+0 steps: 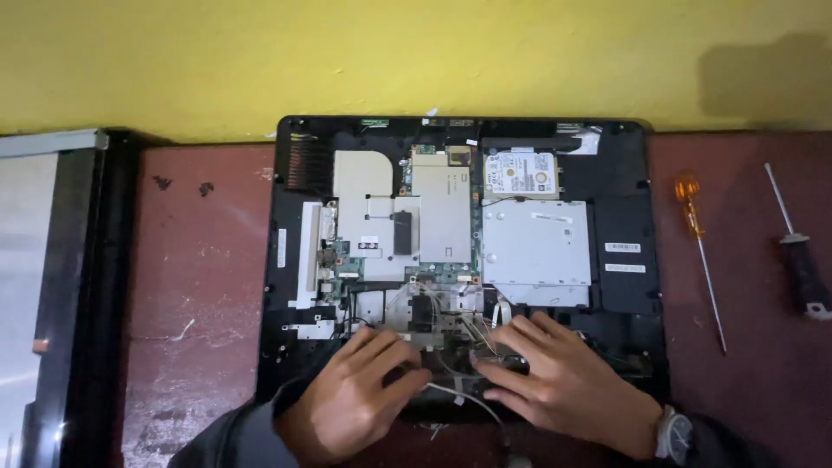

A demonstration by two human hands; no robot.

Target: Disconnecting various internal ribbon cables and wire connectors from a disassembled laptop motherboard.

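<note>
Two hands at work on the near edge of an opened all-in-one computer chassis (624,225), lying back-up on the reddish bench (208,286).

Left hand (351,403): fingers curled and pressed down onto the lower board area. Whether they pinch anything I cannot tell; the fingertips are hidden among the cables.

Right hand (563,381): fingers spread, flat on the same area, just beside the left hand. Not visibly clamped on anything. Wristwatch (674,433) behind it on the wrist.

Between and under both hands: a white cable (459,397) running toward the near edge, and a tangle of thin wires (451,334) just beyond the fingertips.

Risk 1: the thin wires sit directly under the fingers; a tug or slip could, in my judgement, pull a connector off or tear a lead.

Risk 2: bare skin on exposed circuit board; static or pressure could damage parts.

Beyond the hands: silver shield plates (403,217), optical drive (536,251), hard drive (520,173) farther still, against the yellow wall (347,52).

Far to the right of the right hand: orange-handled screwdriver (698,251) and black-handled screwdriver (797,251), loose on the bench. Risk 3: either could roll if the bench is knocked.

Far left of the left hand: a dark panel (52,286) lying flat.
</note>
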